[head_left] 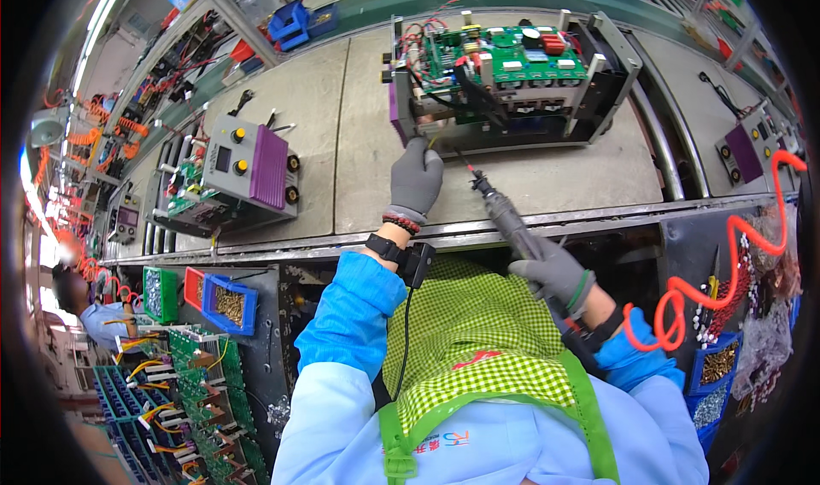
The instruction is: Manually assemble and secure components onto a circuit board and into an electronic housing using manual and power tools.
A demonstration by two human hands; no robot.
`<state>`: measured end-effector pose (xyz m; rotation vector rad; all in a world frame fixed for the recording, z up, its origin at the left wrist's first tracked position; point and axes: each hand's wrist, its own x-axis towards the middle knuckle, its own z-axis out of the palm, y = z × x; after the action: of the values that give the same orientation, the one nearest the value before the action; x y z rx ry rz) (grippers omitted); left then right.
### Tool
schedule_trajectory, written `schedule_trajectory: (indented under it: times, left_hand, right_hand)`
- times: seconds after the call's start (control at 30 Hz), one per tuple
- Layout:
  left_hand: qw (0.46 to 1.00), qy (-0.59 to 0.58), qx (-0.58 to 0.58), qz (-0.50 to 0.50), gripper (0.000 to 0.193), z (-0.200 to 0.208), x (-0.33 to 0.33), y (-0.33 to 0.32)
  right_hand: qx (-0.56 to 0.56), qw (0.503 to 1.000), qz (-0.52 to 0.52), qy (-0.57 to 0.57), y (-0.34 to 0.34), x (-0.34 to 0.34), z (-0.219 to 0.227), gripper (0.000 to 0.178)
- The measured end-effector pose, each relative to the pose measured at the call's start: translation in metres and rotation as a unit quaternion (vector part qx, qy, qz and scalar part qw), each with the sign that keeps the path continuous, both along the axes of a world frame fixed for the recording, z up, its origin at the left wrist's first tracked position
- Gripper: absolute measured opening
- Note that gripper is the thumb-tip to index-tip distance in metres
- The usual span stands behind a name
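Note:
An opened power unit (521, 132) with a purple front panel, a green circuit board and red and black wiring lies on the bench in front of me. My left hand (417, 179), in a grey glove, is at its lower left corner. Its fingers are closed by the panel's edge, next to a thin yellow-green wire (433, 142); what they grip is hidden. My right hand (553, 276), also gloved, is wrapped round a dark power screwdriver (506, 216). The screwdriver's bit points up and left toward the unit's lower edge, beside my left hand.
Another purple-and-grey unit (243, 169) with yellow knobs stands at left, and a third (747, 149) at far right. A coiled orange hose (675, 301) hangs at right. Bins of screws (229, 304) and stacked circuit boards (205, 382) are at lower left. Metal rollers (670, 143) cross the bench.

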<state>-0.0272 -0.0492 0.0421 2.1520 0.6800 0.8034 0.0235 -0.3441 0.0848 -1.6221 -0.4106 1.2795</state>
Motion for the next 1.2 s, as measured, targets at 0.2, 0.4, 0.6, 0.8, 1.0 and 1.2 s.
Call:
schedule_trajectory:
  times: [0.2, 0.4, 0.6, 0.8, 1.0, 1.2]
  left_hand:
    - [0.981, 0.087, 0.082, -0.151, 0.024, 0.011, -0.007, 0.027]
    - [0.987, 0.108, 0.061, -0.105, 0.026, 0.000, -0.010, 0.023]
    - [0.994, 0.084, -0.005, -0.070, 0.026, -0.015, -0.026, 0.015]
    - [0.994, 0.054, -0.084, -0.044, 0.024, -0.011, -0.034, 0.007]
    - [0.865, 0.034, -0.492, -0.093, 0.027, -0.001, -0.034, -0.020]
    - [0.666, -0.128, -0.729, -0.089, 0.036, 0.005, -0.012, -0.038]
  right_hand:
    - [-0.126, 0.966, 0.111, -0.198, 0.000, 0.059, 0.041, 0.061]
    - [-0.177, 0.774, 0.300, -0.528, 0.025, 0.105, 0.081, 0.058]
    - [-0.263, 0.784, 0.327, -0.458, 0.048, 0.125, 0.112, 0.059]
    - [-0.215, 0.760, 0.309, -0.530, 0.049, 0.119, 0.104, 0.057]
    - [-0.168, 0.819, 0.231, -0.497, 0.017, 0.095, 0.104, 0.052]
    - [-0.155, 0.846, 0.178, -0.478, -0.019, 0.062, 0.105, 0.052]
